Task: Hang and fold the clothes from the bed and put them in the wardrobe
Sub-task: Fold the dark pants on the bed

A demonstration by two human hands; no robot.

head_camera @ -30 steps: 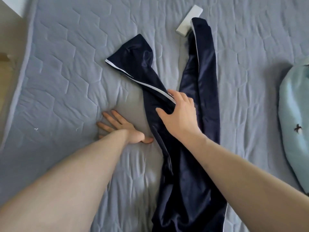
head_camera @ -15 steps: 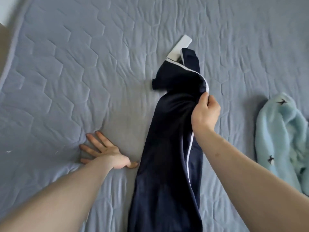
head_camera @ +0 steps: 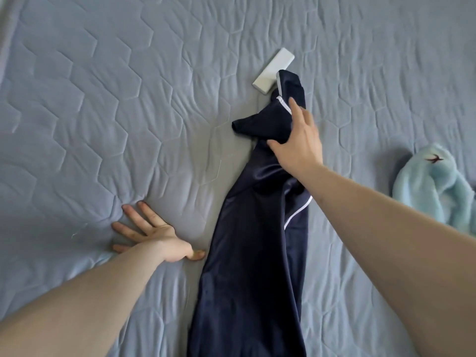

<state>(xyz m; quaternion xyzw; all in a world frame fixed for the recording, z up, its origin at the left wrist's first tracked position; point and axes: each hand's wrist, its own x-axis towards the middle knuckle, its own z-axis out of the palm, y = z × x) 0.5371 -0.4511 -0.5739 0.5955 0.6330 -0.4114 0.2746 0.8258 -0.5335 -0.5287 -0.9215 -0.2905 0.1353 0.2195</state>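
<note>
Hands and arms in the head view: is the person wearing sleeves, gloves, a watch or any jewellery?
Nothing is worn on what shows. The left hand and right hand are bare, with no gloves, and no rings show. Both forearms are uncovered from the wrists to the frame edge: no sleeves, watch, bracelet or markings. Anything above that lies outside the picture.

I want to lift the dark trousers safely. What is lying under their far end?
A flat white bar lies partly under the far cuff of the navy trousers. Its near corner is covered, so its full length cannot be seen.
</note>
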